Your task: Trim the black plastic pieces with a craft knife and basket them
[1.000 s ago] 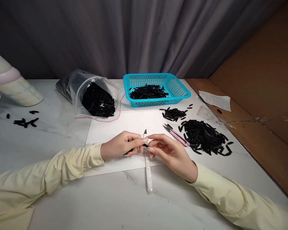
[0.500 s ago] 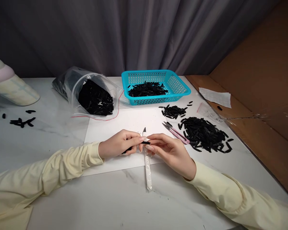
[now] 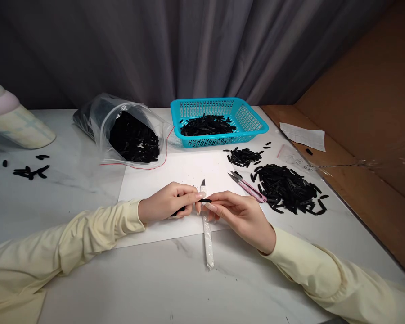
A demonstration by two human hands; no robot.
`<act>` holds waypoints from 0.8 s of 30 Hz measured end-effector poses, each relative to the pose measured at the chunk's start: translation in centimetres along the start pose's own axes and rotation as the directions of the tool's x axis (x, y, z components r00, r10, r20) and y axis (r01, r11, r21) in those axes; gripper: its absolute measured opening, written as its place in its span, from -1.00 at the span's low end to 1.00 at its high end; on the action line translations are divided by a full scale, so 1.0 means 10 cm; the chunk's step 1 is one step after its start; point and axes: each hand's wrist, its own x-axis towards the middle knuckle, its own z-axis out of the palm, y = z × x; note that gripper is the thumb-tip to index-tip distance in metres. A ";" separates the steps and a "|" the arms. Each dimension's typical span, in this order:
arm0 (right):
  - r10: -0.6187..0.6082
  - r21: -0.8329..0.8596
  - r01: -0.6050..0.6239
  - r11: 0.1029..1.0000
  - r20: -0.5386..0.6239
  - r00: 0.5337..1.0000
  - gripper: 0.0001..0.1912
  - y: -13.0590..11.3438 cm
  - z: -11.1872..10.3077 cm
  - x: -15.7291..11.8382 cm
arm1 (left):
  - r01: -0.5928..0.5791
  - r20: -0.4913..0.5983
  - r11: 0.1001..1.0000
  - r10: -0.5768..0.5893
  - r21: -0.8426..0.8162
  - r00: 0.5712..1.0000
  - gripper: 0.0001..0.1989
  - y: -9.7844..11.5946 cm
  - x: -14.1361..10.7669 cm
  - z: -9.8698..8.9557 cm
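My left hand (image 3: 175, 200) is closed, pinching a small, slim black piece (image 3: 206, 200) between thumb and index finger. More black shows inside its curled fingers. The fingertips of my right hand (image 3: 238, 213) are closed on the other end of the same piece. Below both hands a craft knife (image 3: 207, 243) with a white wrapped handle lies on a white sheet of paper (image 3: 148, 236), its blade pointing away from me; the hands hide part of the handle. Pink thread snips (image 3: 249, 188) lie to the right of my right hand.
A blue basket (image 3: 219, 140) of black pieces stands at the back. Left of it lies an open clear bag (image 3: 104, 135), full of them. A large pile (image 3: 288, 189) and a smaller pile (image 3: 245, 157) are on the right, a few pieces (image 3: 32, 173) far left. A cardboard wall (image 3: 367, 117) borders the right.
My right hand's fingers have shifted down slightly around the black piece, and a little more of it shows. My left hand has hardly moved.
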 end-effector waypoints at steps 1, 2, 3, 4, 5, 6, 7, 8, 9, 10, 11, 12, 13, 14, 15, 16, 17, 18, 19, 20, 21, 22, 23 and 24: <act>-0.006 -0.007 0.005 1.000 -0.001 1.000 -0.88 0.00 0.00 0.00 | 0.001 -0.001 1.000 -0.001 0.001 1.000 -0.68 0.00 0.00 0.00; -0.012 -0.014 0.012 1.000 -0.003 1.000 -0.89 -0.01 -0.01 0.00 | 0.001 -0.002 1.000 -0.001 0.002 1.000 -0.68 0.00 0.00 0.00; -0.017 -0.019 0.017 1.000 -0.005 1.000 -0.89 -0.01 -0.01 0.00 | 0.001 -0.002 1.000 -0.001 0.002 1.000 -0.68 0.00 0.00 0.00; -0.021 -0.021 0.021 1.000 -0.007 1.000 -0.89 -0.02 -0.01 0.00 | 0.002 -0.001 1.000 -0.002 0.003 1.000 -0.68 0.00 0.00 0.00; -0.022 -0.021 0.022 1.000 -0.008 1.000 -0.89 -0.02 -0.01 0.00 | 0.002 0.000 1.000 -0.002 0.004 1.000 -0.68 0.00 0.00 0.00; -0.021 -0.021 0.021 1.000 -0.009 1.000 -0.89 -0.02 -0.01 0.00 | 0.003 0.001 1.000 -0.004 0.006 1.000 -0.67 0.00 0.00 0.00; -0.019 -0.023 0.019 1.000 -0.010 1.000 -0.89 -0.02 -0.01 0.00 | 0.004 0.002 1.000 -0.004 0.007 1.000 -0.67 0.00 0.00 0.00; -0.019 -0.026 0.019 0.999 -0.010 1.000 -0.89 -0.02 -0.01 0.00 | 0.004 0.004 1.000 -0.004 0.006 1.000 -0.68 0.00 -0.01 0.00; -0.021 -0.029 0.021 0.999 -0.008 1.000 -0.89 -0.02 0.00 -0.01 | 0.002 0.003 1.000 -0.002 0.003 1.000 -0.68 0.00 -0.01 0.00; -0.030 -0.035 0.030 0.999 -0.006 1.000 -0.89 -0.02 0.00 -0.02 | 0.000 -0.001 1.000 0.000 -0.003 1.000 -0.68 0.00 -0.01 0.00; -0.047 -0.052 0.047 0.998 -0.007 0.999 -0.89 -0.02 0.00 -0.02 | -0.006 -0.007 1.000 0.006 -0.013 1.000 -0.69 0.00 -0.01 0.01; -0.075 -0.089 0.073 0.993 -0.015 0.997 -0.89 -0.03 -0.01 -0.02 | -0.013 -0.020 0.999 0.012 -0.030 1.000 -0.68 0.00 0.00 0.01; -0.115 -0.148 0.109 0.983 -0.031 0.993 -0.90 -0.04 -0.03 -0.02 | -0.020 -0.033 0.998 0.018 -0.056 0.999 -0.68 0.00 0.00 0.01; -0.166 -0.223 0.150 0.963 -0.053 0.985 -0.90 -0.06 -0.06 0.00 | -0.025 -0.046 0.996 0.021 -0.089 0.999 -0.67 0.00 0.00 0.01; -0.225 -0.309 0.191 0.932 -0.079 0.971 -0.90 -0.09 -0.11 0.04 | -0.028 -0.056 0.991 0.021 -0.130 0.998 -0.67 0.00 0.01 0.01; -0.291 -0.399 0.228 0.888 -0.104 0.951 -0.90 -0.13 -0.17 0.10 | -0.027 -0.061 0.984 0.016 -0.176 0.998 -0.66 0.01 0.01 0.01; -0.357 -0.478 0.258 0.839 -0.128 0.925 -0.91 -0.18 -0.24 0.19 | -0.024 -0.065 0.974 0.010 -0.225 0.998 -0.66 0.01 0.02 0.00; -0.419 -0.549 0.280 0.787 -0.144 0.896 -0.91 -0.24 -0.33 0.31 | -0.019 -0.063 0.962 0.002 -0.272 0.998 -0.67 0.01 0.02 -0.01; -0.480 -0.618 0.294 0.729 -0.155 0.864 -0.92 -0.30 -0.42 0.45 | -0.015 -0.059 0.949 -0.004 -0.315 0.998 -0.69 0.01 0.03 -0.03; -0.529 -0.668 0.301 0.680 -0.163 0.833 -0.92 -0.36 -0.51 0.60 | -0.011 -0.054 0.936 -0.008 -0.352 0.998 -0.72 0.01 0.03 -0.04; -0.543 -0.713 0.291 0.638 -0.148 0.827 -0.92 -0.42 -0.59 0.75 | -0.007 -0.047 0.925 -0.012 -0.381 0.999 -0.74 0.01 0.03 -0.05; -0.530 -0.744 0.277 0.608 -0.120 0.840 -0.92 -0.48 -0.65 0.90 | -0.005 -0.042 0.915 -0.013 -0.404 0.999 -0.77 0.01 0.04 -0.07; -0.503 -0.781 0.255 0.571 -0.087 0.860 -0.88 -0.53 -0.69 1.02 | -0.003 -0.038 0.906 -0.015 -0.424 0.999 -0.79 0.01 0.04 -0.08; -0.468 -0.819 0.237 0.522 -0.042 0.883 -0.81 -0.58 -0.71 1.11 | -0.003 -0.040 0.895 -0.017 -0.446 0.999 -0.80 0.00 0.05 -0.09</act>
